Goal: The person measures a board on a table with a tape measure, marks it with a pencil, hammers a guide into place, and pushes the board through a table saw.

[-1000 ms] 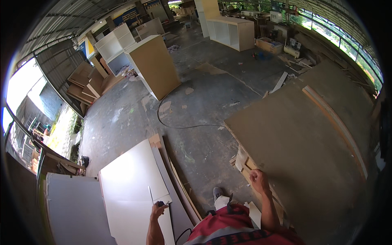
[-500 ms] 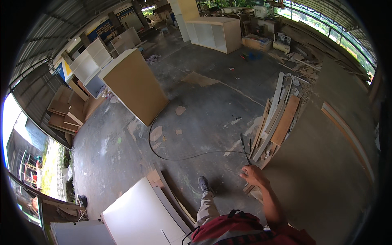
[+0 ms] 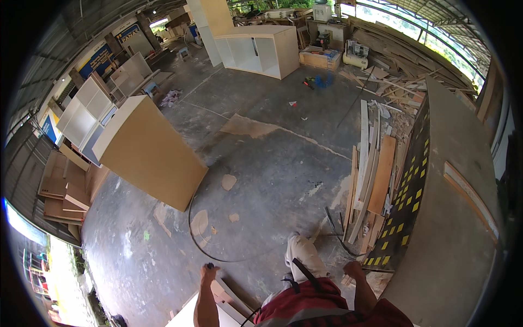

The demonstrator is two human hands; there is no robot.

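Observation:
My left hand (image 3: 207,272) is closed around a small black object (image 3: 210,266) whose kind I cannot make out, low in the view above a pale board. My right hand (image 3: 355,270) is curled closed at the lower right, beside a pile of wood strips. A thin black hose (image 3: 190,226) curves over the floor from the tan cabinet toward that pile. Black, cable-like loops (image 3: 342,242) lie close to my right fist. Whether it grips one is hidden.
A tall tan cabinet (image 3: 150,150) leans at the left. Wood strips (image 3: 382,174) lie at the right beside a large grey-brown panel (image 3: 452,218) with a yellow-marked black side. Farther off stand a white-fronted cabinet (image 3: 267,49) and an air compressor (image 3: 355,54). Offcuts lie behind the strips.
My left hand has come into view holding the small black object. My right hand has drawn lower and closed. My leg has stepped, and the view has shifted rightward.

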